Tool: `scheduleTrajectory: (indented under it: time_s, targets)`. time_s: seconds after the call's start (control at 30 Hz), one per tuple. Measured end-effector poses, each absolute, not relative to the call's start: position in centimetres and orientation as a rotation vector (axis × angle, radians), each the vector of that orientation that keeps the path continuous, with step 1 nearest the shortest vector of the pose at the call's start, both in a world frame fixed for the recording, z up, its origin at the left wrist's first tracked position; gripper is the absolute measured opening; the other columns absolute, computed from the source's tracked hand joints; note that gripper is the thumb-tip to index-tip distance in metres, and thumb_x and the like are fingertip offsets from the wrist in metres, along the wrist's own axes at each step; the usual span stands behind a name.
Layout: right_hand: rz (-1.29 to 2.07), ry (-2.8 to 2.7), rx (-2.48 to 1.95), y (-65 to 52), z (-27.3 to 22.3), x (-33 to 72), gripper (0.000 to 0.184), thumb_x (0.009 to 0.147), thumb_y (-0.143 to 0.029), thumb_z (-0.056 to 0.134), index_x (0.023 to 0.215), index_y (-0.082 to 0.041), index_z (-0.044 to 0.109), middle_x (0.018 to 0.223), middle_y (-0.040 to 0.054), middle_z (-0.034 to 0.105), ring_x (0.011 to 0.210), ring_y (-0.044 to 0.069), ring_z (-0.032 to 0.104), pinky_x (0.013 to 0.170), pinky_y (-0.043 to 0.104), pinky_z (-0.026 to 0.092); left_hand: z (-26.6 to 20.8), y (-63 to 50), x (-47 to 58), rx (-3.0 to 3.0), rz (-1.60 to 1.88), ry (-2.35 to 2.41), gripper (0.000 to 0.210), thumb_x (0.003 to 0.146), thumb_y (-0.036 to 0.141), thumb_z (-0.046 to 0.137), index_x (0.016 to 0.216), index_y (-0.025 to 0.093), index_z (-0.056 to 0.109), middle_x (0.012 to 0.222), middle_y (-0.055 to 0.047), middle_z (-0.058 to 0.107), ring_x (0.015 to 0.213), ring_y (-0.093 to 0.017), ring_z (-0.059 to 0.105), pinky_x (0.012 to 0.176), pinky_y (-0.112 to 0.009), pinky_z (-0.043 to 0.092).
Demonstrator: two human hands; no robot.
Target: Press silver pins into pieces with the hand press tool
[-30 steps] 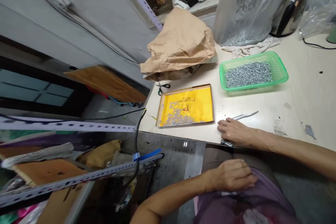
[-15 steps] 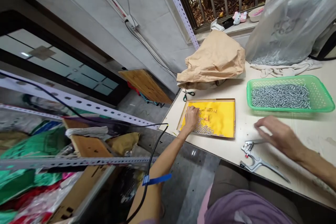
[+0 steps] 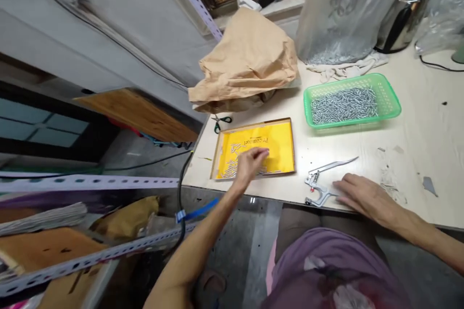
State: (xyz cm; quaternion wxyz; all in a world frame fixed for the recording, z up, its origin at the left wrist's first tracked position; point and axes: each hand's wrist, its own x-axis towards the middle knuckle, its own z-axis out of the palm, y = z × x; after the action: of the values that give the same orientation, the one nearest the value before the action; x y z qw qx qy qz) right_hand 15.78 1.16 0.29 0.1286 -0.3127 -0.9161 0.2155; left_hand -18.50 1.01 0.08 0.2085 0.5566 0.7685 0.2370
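Note:
My left hand (image 3: 250, 166) hovers over the front of a shallow cardboard box (image 3: 294, 147) with a yellow bottom. Its thumb and fingertips are pinched together; whatever is between them is too small to make out. Small silvery metal pins (image 3: 230, 168) lie in a loose heap at the box's left side, partly behind that hand. My right hand (image 3: 366, 200) has its fingers closed over the lower handle of metal spring pliers (image 3: 319, 193), which lie near the table's front edge. The pliers' jaws face left, and their upper handle sticks out free.
A green plastic basket (image 3: 351, 126) full of similar metal pieces stands behind the pliers. Green-handled scissors (image 3: 219, 122) and a brown paper bag (image 3: 250, 58) sit behind the box. Farther back are a clear plastic bag (image 3: 337, 24) and a steel kettle (image 3: 406, 14). A cable (image 3: 181, 178) hangs left.
My left hand has lifted from the pins and moved right across the box, fingers pinched. My right hand has come down from above the pliers onto their lower handle. The view has swung right.

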Motion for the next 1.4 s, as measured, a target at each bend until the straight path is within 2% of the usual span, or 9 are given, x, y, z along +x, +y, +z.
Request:
scheduleTrajectory:
  time_s: [0.2,0.37,0.47,0.8,0.93,1.07,1.13,1.23,1.4]
  targets:
    - [0.651,-2.645,-1.013,0.5,-0.9,17.9,0.028,0.096,-0.030,0.041,0.112,-0.020,0.061,0.093,0.0076,0.061,0.079,0.018,0.063,0.067,0.030,0.051,-0.8,-3.7,-9.1,1.190,0.715,1.673,0.027,0.068,0.040,0.069,0.074,0.014,0.073,0.077,-0.009,0.074,0.070,-0.020,0.065,0.063,-0.027,0.049]
    - [0.110,-2.240,-1.720,5.5,-0.5,23.1,0.037,0.097,-0.029,0.031,0.119,-0.018,0.059,0.106,0.0137,0.060,0.088,0.024,0.059,0.065,0.034,0.050,-0.5,-3.9,-8.3,0.982,0.755,1.680,0.046,0.059,0.057,0.070,0.077,0.014,0.069,0.065,-0.004,0.069,0.051,-0.013,0.055,0.049,-0.023,0.044]
    - [0.008,-2.374,-1.745,7.9,-1.0,25.2,0.038,0.095,-0.023,0.033,0.125,-0.022,0.056,0.117,0.0130,0.060,0.090,0.024,0.055,0.068,0.036,0.048,0.1,-3.8,-8.4,0.889,0.766,1.652,0.051,0.055,0.059,0.074,0.078,0.013,0.067,0.065,-0.003,0.067,0.050,-0.011,0.054,0.050,-0.022,0.045]
    - [-0.097,-2.594,-1.333,8.3,-3.7,23.9,0.029,0.090,-0.007,0.035,0.089,-0.016,0.063,0.083,0.0108,0.060,0.080,0.023,0.051,0.066,0.034,0.044,-0.5,-4.2,-8.1,0.751,0.704,1.642,0.037,0.057,0.044,0.078,0.072,0.013,0.065,0.058,0.000,0.063,0.048,-0.008,0.052,0.048,-0.020,0.044]
    - [-0.062,-2.435,-1.280,11.4,-0.1,21.8,0.029,0.096,-0.020,0.034,0.100,-0.015,0.062,0.086,0.0112,0.060,0.086,0.024,0.053,0.068,0.037,0.048,-1.2,-4.2,-8.2,0.788,0.683,1.615,0.035,0.059,0.043,0.076,0.073,0.013,0.066,0.059,0.000,0.063,0.048,-0.008,0.052,0.048,-0.019,0.043]
    - [-0.063,-2.209,-1.378,14.1,5.9,18.7,0.037,0.095,-0.025,0.040,0.129,-0.014,0.050,0.116,0.0176,0.056,0.107,0.030,0.051,0.081,0.045,0.048,-1.6,-4.5,-7.8,0.874,0.651,1.601,0.035,0.062,0.046,0.072,0.070,0.013,0.066,0.057,0.000,0.062,0.048,-0.009,0.052,0.046,-0.019,0.040]
    - [0.025,-2.287,-1.404,13.0,7.6,17.5,0.036,0.096,-0.024,0.039,0.124,-0.007,0.054,0.118,0.0207,0.056,0.108,0.030,0.052,0.081,0.043,0.050,-1.7,-4.6,-7.6,0.913,0.628,1.616,0.035,0.063,0.047,0.071,0.070,0.013,0.067,0.056,0.000,0.061,0.048,-0.009,0.051,0.046,-0.019,0.038]
    - [0.461,-2.623,-1.265,8.5,6.5,16.6,0.032,0.098,-0.023,0.036,0.095,-0.008,0.065,0.092,0.0133,0.062,0.081,0.020,0.059,0.070,0.034,0.051,-1.8,-4.5,-7.5,0.958,0.609,1.657,0.033,0.063,0.045,0.070,0.070,0.012,0.070,0.058,-0.001,0.063,0.051,-0.010,0.052,0.049,-0.020,0.037]
    - [0.693,-2.907,-1.056,1.1,0.8,16.6,0.015,0.091,-0.027,0.055,0.094,-0.014,0.061,0.093,0.0081,0.060,0.075,0.018,0.059,0.061,0.029,0.044,-2.2,-4.2,-7.3,0.984,0.563,1.674,0.034,0.063,0.044,0.071,0.070,0.011,0.071,0.061,-0.003,0.066,0.053,-0.010,0.051,0.050,-0.021,0.035]
